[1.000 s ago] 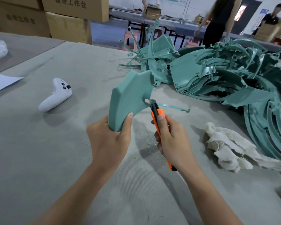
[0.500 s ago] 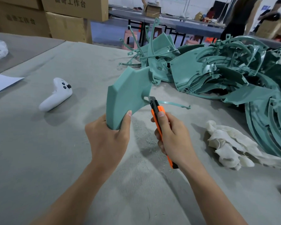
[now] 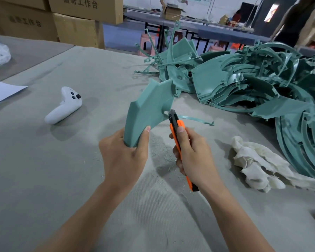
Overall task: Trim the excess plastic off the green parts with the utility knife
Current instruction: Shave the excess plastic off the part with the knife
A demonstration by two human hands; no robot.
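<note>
My left hand (image 3: 124,157) grips the near end of the curved, matte green part (image 3: 149,113), upright above the felt-like table (image 3: 44,179). My right hand (image 3: 195,160) wraps the orange utility knife (image 3: 173,122), its tip at the part's inner curve. I keep strokes shallow, following the edge. A heap of green parts (image 3: 244,84) lies far right.

The green part (image 3: 149,110) is matt plastic. The far pile of green parts (image 3: 216,82) is the same plastic, and some pieces have a slight sheen. The utility knife (image 3: 175,125) has a smooth orange and black plastic body. The table cover (image 3: 44,179) is rough, matt grey cloth. The rag (image 3: 256,164) is crumpled white cloth, the controller (image 3: 64,108) smooth white plastic, the boxes (image 3: 76,31) matt brown cardboard.
</note>
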